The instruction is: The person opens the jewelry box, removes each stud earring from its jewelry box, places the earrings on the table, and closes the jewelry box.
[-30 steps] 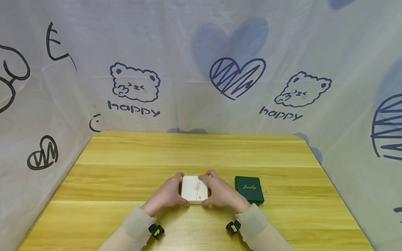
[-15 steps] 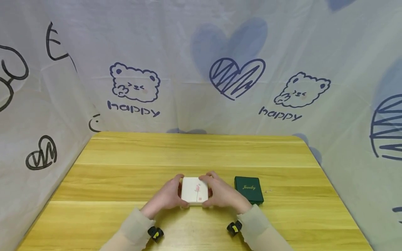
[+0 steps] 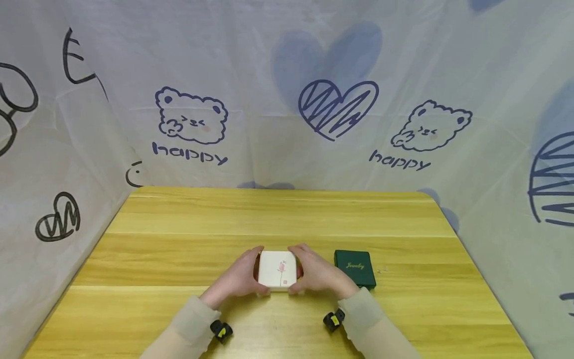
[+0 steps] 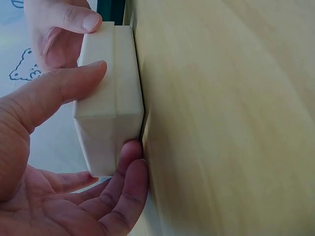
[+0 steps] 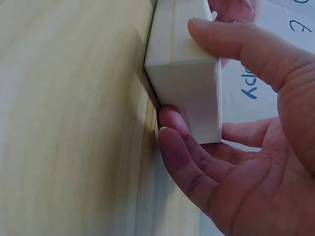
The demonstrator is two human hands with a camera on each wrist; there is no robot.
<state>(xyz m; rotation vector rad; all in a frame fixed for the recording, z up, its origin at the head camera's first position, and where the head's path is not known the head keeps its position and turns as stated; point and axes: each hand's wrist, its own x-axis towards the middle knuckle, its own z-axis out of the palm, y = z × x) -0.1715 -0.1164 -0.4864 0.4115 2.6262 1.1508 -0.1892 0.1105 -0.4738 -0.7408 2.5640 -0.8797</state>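
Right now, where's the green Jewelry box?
In the head view, the green Jewelry box lies on the wooden table, to the right of the white flower-print box, just beyond the right hand.

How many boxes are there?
2. The white box is held between the left hand and the right hand. The green box lies on the table, to the right of the white box. No others show.
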